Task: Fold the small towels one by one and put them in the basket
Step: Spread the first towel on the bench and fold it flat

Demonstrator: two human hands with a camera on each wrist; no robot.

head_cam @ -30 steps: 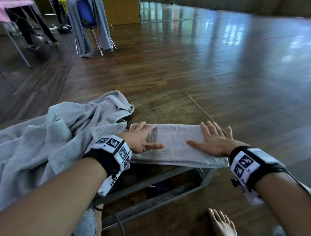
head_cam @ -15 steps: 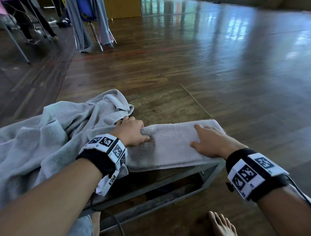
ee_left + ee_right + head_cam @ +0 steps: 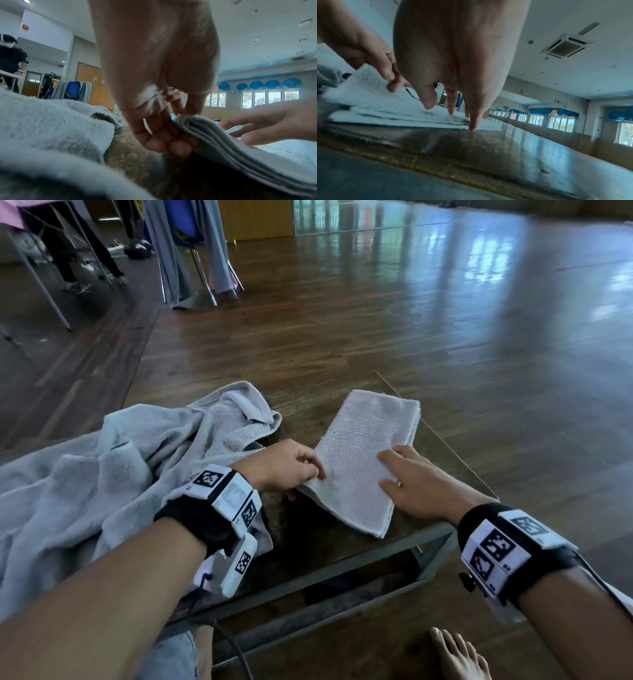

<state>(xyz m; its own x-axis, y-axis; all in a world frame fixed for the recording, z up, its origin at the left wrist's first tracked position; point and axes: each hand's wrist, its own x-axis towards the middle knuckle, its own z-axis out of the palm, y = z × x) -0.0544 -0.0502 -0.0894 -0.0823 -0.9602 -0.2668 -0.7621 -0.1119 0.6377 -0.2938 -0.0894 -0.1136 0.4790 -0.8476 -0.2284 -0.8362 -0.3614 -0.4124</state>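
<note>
Two hands meet on one folded pale grey terry towel [image 3: 363, 460] in the head view. It lies on the dark glass-topped bench [image 3: 442, 440] as a long narrow pad, its long axis running from the near edge of the bench away to the far right. The left hand [image 3: 284, 465] sits at its near left corner with fingers curled round the edge; the right hand [image 3: 416, 481] lies along the near right side, fingers fairly straight on the cloth. A heap of loose grey towels [image 3: 113, 474] fills the bench to the left, just beside the left wrist. No basket shows in any view, so which way the pad must travel cannot be told.

From the left wrist, the left hand [image 3: 161, 121] pinches the stacked layers of the folded towel [image 3: 231, 146], fingers under and thumb over, and that corner is raised off the bench. The right hand [image 3: 267, 121] reaches in from the right, fingers loosely extended.

From the right wrist, the right hand [image 3: 453, 86] hangs open, its fingertips [image 3: 473, 126] touching down at the towel's right edge and holding nothing. The left hand [image 3: 373, 56] grips the far left corner.

My judgement: both hands are equally near, on opposite long sides, so a lift would start from the left pinch.
</note>
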